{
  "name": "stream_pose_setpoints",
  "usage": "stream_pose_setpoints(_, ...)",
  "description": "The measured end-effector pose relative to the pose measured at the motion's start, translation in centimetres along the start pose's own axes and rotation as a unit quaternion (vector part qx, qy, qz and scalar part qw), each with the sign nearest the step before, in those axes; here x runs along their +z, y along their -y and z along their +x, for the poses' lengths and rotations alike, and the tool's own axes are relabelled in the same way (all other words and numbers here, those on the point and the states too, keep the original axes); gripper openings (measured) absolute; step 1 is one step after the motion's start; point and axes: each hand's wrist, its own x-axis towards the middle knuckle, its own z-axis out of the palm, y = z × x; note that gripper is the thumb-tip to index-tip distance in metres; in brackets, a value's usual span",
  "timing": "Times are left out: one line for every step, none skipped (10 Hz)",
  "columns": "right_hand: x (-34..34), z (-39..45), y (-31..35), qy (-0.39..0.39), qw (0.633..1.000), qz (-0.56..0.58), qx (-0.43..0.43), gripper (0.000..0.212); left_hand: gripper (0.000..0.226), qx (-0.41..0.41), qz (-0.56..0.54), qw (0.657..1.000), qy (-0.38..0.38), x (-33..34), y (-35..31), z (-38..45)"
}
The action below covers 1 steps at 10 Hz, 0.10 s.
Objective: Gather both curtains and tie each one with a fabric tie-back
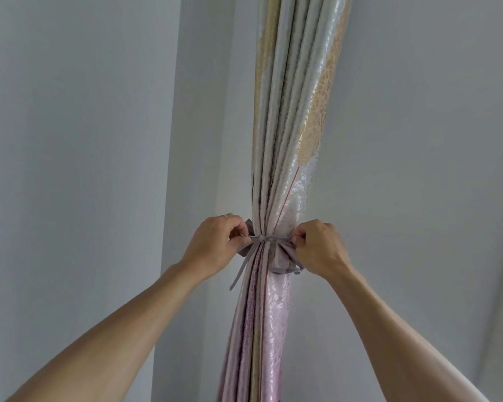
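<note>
both the left hand (215,243) and right hand (317,248) pinch the grey tie-back (266,242) knotted around the gathered curtain (285,140).

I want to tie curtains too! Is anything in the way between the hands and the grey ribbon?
Nothing visible. The left hand and right hand already pinch the grey fabric tie-back, knotted around the gathered cream-and-pink patterned curtain. Only bare grey wall surrounds them.

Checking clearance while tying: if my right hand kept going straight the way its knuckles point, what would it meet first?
Probably the gathered curtain: the right hand points inward at it, pinching the tie-back beside it.
</note>
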Motion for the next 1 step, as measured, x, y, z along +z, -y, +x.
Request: stream_pose_setpoints(-2.28,-0.22,-0.51,-0.033,0.998,0.051,-0.003,0.023,0.034,0.042,0.138,0.989,0.032,0.02,-0.80,0.29)
